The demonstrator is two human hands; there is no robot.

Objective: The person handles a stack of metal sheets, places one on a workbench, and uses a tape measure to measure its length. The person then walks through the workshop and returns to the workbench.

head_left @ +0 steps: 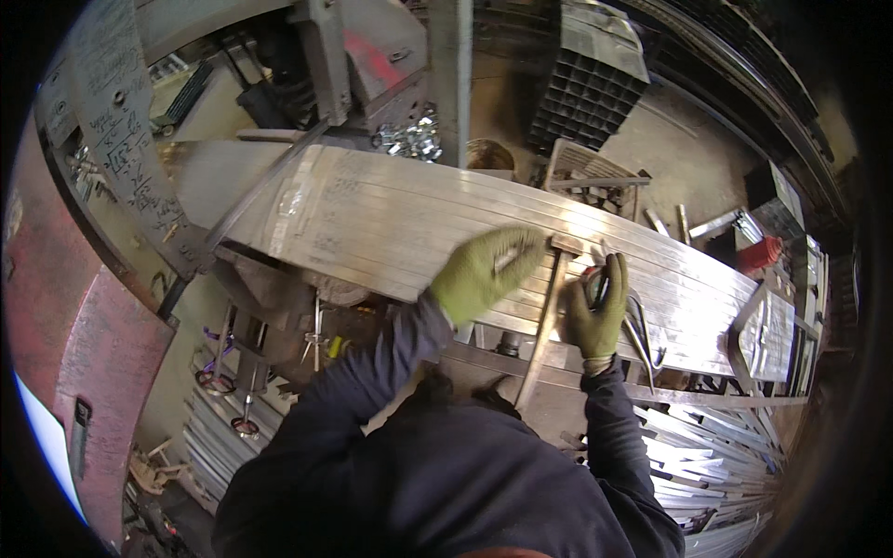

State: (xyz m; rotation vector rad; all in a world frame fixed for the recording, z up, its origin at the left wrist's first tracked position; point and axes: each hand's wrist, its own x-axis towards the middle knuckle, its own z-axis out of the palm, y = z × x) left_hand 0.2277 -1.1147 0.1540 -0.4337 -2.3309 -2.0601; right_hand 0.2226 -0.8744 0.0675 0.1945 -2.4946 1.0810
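My left hand (486, 272), in a green work glove, is over the long flat metal bars (400, 214). Its fingers curl toward the thumb, somewhat blurred, and what they may pinch cannot be made out. Between the thumb and fingers of my right hand (601, 321), also gloved, sits a small round red-and-black tape measure (593, 277). A long-handled hammer (544, 325) lies between my two hands, its head on the bars and its handle reaching toward my body. Just right of my right hand, a dark bent metal tool (642, 337) rests across the near edge of the bars.
A red-painted machine (102, 372) curves along the left side. Stacked square tubes (591, 88) stand beyond the bars, near a crate of scrap (595, 172). A red object (760, 254) sits at the far right. Many loose metal strips (698, 465) lie low on the right.
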